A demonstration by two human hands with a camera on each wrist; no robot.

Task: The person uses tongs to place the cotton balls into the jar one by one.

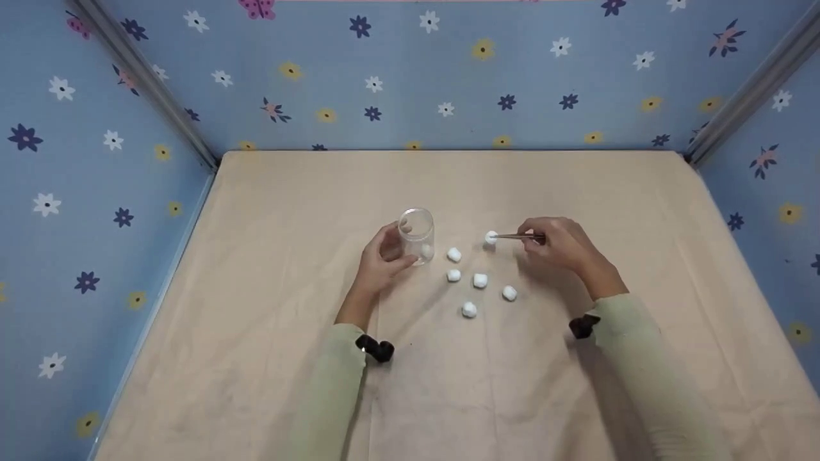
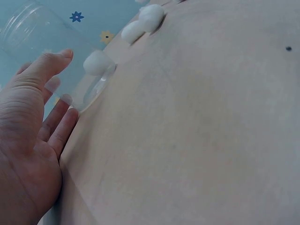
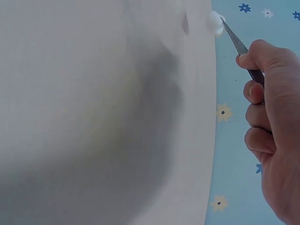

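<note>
My left hand (image 1: 377,264) holds a clear, open-topped plastic jar (image 1: 417,235) upright on the cloth, thumb on one side and fingers round the other. Inside the jar, at its bottom, lies one white cotton ball (image 2: 96,63). My right hand (image 1: 562,244) grips metal tweezers (image 3: 237,43) with curled fingers. At the tweezers' tips a cotton ball (image 1: 491,237) is pinched, held above the cloth to the right of the jar. Between and in front of the hands several loose cotton balls (image 1: 480,280) are scattered.
A beige cloth (image 1: 269,269) with light creases covers the table. Blue flowered panels (image 1: 397,77) stand along the back and both sides, joined by metal posts (image 1: 147,83) at the corners. Each wrist carries a small black camera (image 1: 375,348).
</note>
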